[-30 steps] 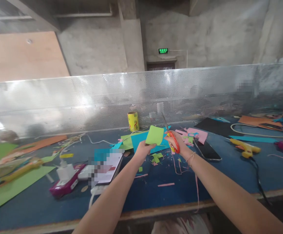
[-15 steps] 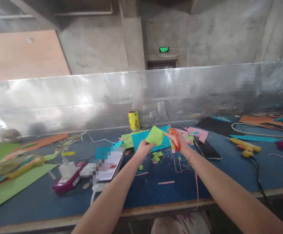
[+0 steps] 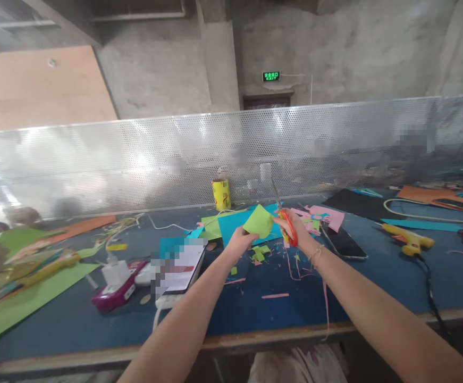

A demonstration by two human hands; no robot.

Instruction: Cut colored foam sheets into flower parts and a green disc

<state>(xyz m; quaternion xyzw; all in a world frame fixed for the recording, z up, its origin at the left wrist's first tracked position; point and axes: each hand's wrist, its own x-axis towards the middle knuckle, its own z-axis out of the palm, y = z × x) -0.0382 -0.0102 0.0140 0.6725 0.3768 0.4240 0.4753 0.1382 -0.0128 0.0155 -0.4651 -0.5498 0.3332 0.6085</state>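
My left hand [image 3: 241, 242] pinches a small piece of light green paper [image 3: 259, 221] by its lower left side, above the table. In my right hand [image 3: 297, 234] are scissors with orange-red handles [image 3: 291, 230], their blades pointing up and away. The fingertips of the right hand come close to the green paper's right edge; whether they touch it I cannot tell. Behind the hands lies a blue sheet of paper [image 3: 231, 226]. Green paper scraps [image 3: 260, 253] and a thin pink strip [image 3: 275, 296] lie on the table below.
A phone [image 3: 185, 266] leans beside a purple power strip [image 3: 114, 298] at left. To the right are a dark phone [image 3: 345, 242], pink paper [image 3: 332, 216] and a yellow glue gun [image 3: 409, 239] with a black cord. A yellow roll [image 3: 221, 194] stands before the perforated metal screen [image 3: 167, 154].
The view has shifted slightly, so everything sits a little further right. Both hands keep their hold on the green paper and the scissors, the paper tilted a little differently.
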